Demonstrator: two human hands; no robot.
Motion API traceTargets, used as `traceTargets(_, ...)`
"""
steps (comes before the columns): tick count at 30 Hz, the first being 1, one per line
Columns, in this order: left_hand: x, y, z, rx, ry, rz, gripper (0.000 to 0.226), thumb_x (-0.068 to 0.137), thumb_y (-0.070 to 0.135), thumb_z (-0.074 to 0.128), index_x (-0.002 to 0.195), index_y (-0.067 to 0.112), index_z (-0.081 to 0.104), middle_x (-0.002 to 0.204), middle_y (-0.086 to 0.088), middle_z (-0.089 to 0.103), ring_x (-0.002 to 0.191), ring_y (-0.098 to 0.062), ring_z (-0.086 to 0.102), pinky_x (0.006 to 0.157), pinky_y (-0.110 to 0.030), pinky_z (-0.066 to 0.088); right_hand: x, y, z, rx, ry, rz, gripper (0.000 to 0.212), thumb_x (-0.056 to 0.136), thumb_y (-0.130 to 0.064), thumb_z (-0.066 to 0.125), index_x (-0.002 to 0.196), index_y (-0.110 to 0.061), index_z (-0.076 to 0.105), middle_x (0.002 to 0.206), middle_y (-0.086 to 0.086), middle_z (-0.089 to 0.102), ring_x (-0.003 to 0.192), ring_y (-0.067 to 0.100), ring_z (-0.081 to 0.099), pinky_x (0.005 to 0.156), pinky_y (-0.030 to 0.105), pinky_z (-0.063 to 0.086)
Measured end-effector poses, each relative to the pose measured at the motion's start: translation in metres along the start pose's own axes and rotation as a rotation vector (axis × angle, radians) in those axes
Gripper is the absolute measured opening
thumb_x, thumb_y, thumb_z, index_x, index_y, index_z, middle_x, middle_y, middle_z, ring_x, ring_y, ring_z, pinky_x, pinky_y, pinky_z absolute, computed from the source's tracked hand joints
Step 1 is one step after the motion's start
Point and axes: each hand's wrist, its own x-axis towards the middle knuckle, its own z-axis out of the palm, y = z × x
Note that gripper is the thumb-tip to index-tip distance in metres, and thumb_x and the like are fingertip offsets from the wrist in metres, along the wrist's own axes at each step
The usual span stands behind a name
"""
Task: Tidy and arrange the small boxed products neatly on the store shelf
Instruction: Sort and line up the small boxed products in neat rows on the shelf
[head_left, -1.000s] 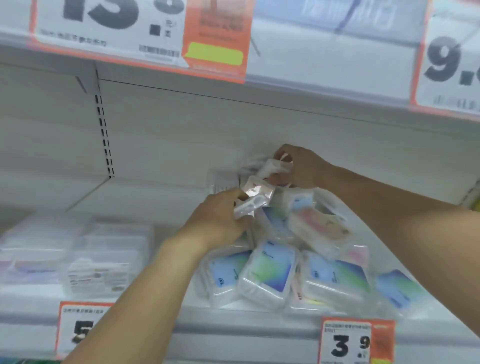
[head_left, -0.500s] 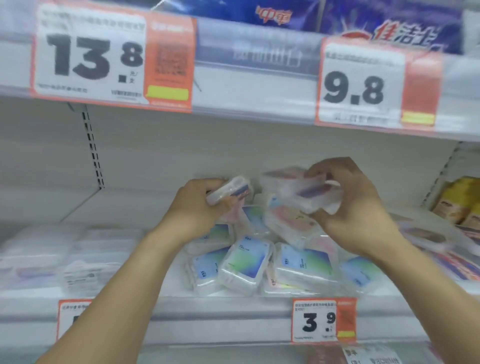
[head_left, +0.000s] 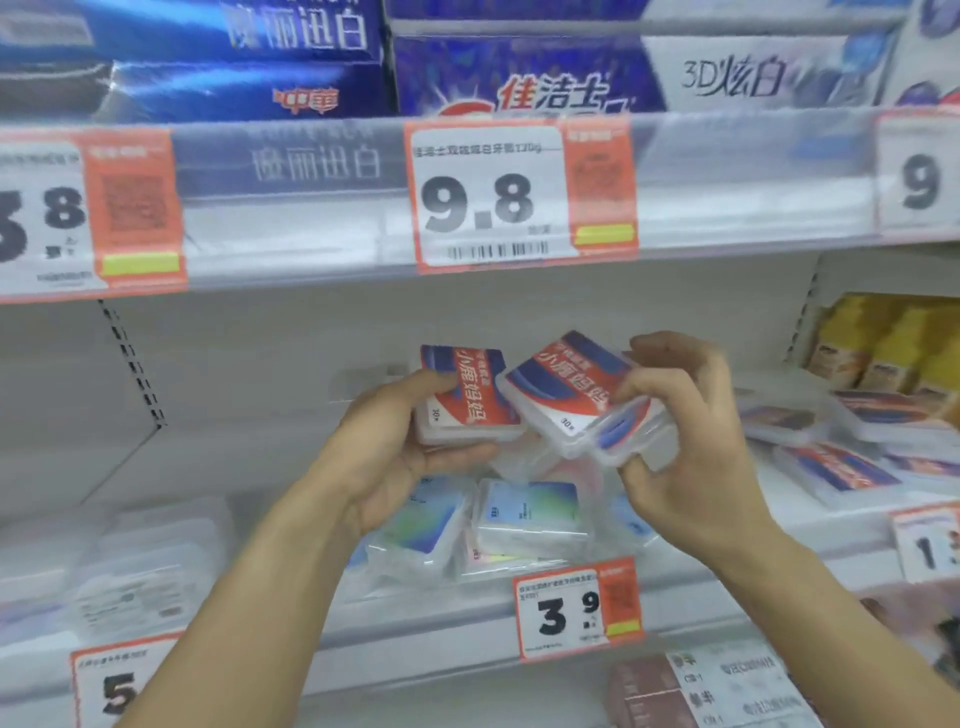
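Hands up before the middle shelf, each with clear plastic boxes. Left hand: fingers curled under, thumb on top, gripping left box, label upright, red and blue, facing the camera. Right hand: fingers curled over the upper right edge, thumb below, gripping right boxes, what looks like two stacked, tilted down to the right, same red and blue label. Left box and right boxes touching or nearly so at their inner edges; cannot tell which.

Below the hands, on the shelf: pile of clear boxes with blue-green labels, lying loose at mixed angles, some overlapping, partly hidden by both hands. Just under the pile, on the shelf edge: tag 3.9.

Right of the pile: red-blue boxes, flat, loosely stacked, same label as those held. Behind them: yellow packs, upright.

Left side of the shelf: blurred clear boxes, stacked; labels unreadable. Tag 5 below them.

Upper shelf: tag 9.8 on the edge strip, blue toothpaste cartons above it.
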Motion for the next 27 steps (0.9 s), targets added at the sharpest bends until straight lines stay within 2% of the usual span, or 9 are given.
traceTargets(2, 0.001, -0.005, 0.005, -0.002, -0.035, -0.022, 0.029, 0.089, 0.012, 0.058, 0.116, 0.004, 0.066, 0.108, -0.020, 0.072, 0.100, -0.034, 0.070, 0.076, -0.051, 0.059, -0.006, 0.003, 0.002, 0.021, -0.021, 0.004, 0.053, 0.062, 0.009, 0.066, 0.105, -0.018, 0.050, 0.124, 0.011, 0.042, 0.128, -0.005, 0.036, 0.098, 0.008, 0.035)
traceTargets(6, 0.004, -0.013, 0.012, 0.082, 0.015, -0.009, 0.038, 0.077, 0.019, 0.070, 0.113, 0.006, 0.067, 0.103, -0.018, 0.074, 0.092, -0.033, 0.072, 0.073, -0.054, 0.059, -0.012, 0.010, 0.002, 0.029, -0.057, 0.046, 0.065, 0.060, 0.020, 0.073, 0.103, -0.021, 0.047, 0.124, 0.010, 0.046, 0.124, -0.008, 0.038, 0.090, 0.005, 0.041)
traceTargets(8, 0.004, -0.016, 0.016, 0.120, 0.029, 0.023, 0.048, 0.066, 0.023, 0.076, 0.110, 0.006, 0.069, 0.097, -0.015, 0.075, 0.086, -0.029, 0.073, 0.071, -0.051, 0.060, -0.010, 0.011, -0.001, 0.016, -0.033, 0.065, 0.062, 0.059, 0.017, 0.075, 0.103, -0.019, 0.048, 0.119, 0.010, 0.050, 0.116, -0.001, 0.045, 0.088, 0.007, 0.041)
traceTargets(11, 0.006, -0.018, 0.023, 0.141, 0.040, 0.073, 0.057, 0.060, 0.029, 0.080, 0.111, 0.008, 0.069, 0.096, -0.012, 0.076, 0.087, -0.026, 0.072, 0.065, -0.043, 0.061, -0.006, 0.011, -0.010, -0.030, 0.032, 0.076, 0.050, 0.060, 0.006, 0.084, 0.100, -0.007, 0.057, 0.104, 0.008, 0.058, 0.096, 0.014, 0.054, 0.080, 0.012, 0.042)
traceTargets(14, 0.006, -0.020, 0.037, 0.145, 0.045, 0.076, 0.064, 0.052, 0.040, 0.084, 0.108, 0.013, 0.071, 0.096, -0.009, 0.076, 0.089, -0.025, 0.073, 0.062, -0.036, 0.059, -0.002, 0.011, -0.018, -0.027, 0.010, 0.035, 0.045, 0.062, 0.009, 0.082, 0.099, -0.005, 0.061, 0.103, 0.005, 0.060, 0.098, 0.014, 0.057, 0.083, 0.013, 0.043)
traceTargets(18, 0.009, -0.027, 0.063, 0.077, 0.070, 0.068, 0.052, 0.058, 0.020, 0.086, 0.106, 0.009, 0.071, 0.088, -0.007, 0.077, 0.080, -0.021, 0.075, 0.061, -0.038, 0.060, -0.003, 0.015, -0.032, -0.015, -0.076, -0.003, 0.054, 0.061, 0.020, 0.073, 0.107, -0.006, 0.064, 0.118, 0.008, 0.059, 0.116, 0.011, 0.054, 0.094, 0.014, 0.042)
traceTargets(21, 0.014, -0.031, 0.077, -0.013, 0.117, 0.112, 0.038, 0.061, 0.006, 0.083, 0.095, 0.012, 0.069, 0.075, -0.002, 0.076, 0.067, -0.015, 0.074, 0.057, -0.036, 0.060, -0.008, 0.028, -0.048, 0.030, -0.081, 0.109, 0.062, 0.065, 0.009, 0.084, 0.117, -0.016, 0.059, 0.120, 0.003, 0.057, 0.111, 0.004, 0.057, 0.092, 0.011, 0.042)
traceTargets(24, 0.020, -0.033, 0.085, -0.053, 0.177, 0.203, 0.046, 0.054, 0.005, 0.084, 0.097, 0.013, 0.067, 0.077, -0.002, 0.076, 0.070, -0.018, 0.075, 0.061, -0.040, 0.061, -0.015, 0.049, -0.067, 0.018, -0.022, 0.220, 0.041, 0.063, 0.000, 0.088, 0.093, -0.017, 0.069, 0.114, -0.001, 0.061, 0.111, 0.007, 0.059, 0.087, 0.022, 0.050)
traceTargets(27, 0.023, -0.040, 0.098, -0.031, 0.210, 0.265, 0.046, 0.059, 0.004, 0.085, 0.101, 0.013, 0.068, 0.088, -0.006, 0.077, 0.077, -0.022, 0.075, 0.064, -0.042, 0.061, -0.021, 0.066, -0.084, 0.041, -0.001, 0.305, 0.038, 0.059, 0.004, 0.087, 0.082, -0.020, 0.069, 0.120, -0.002, 0.058, 0.120, 0.011, 0.058, 0.090, 0.034, 0.053)
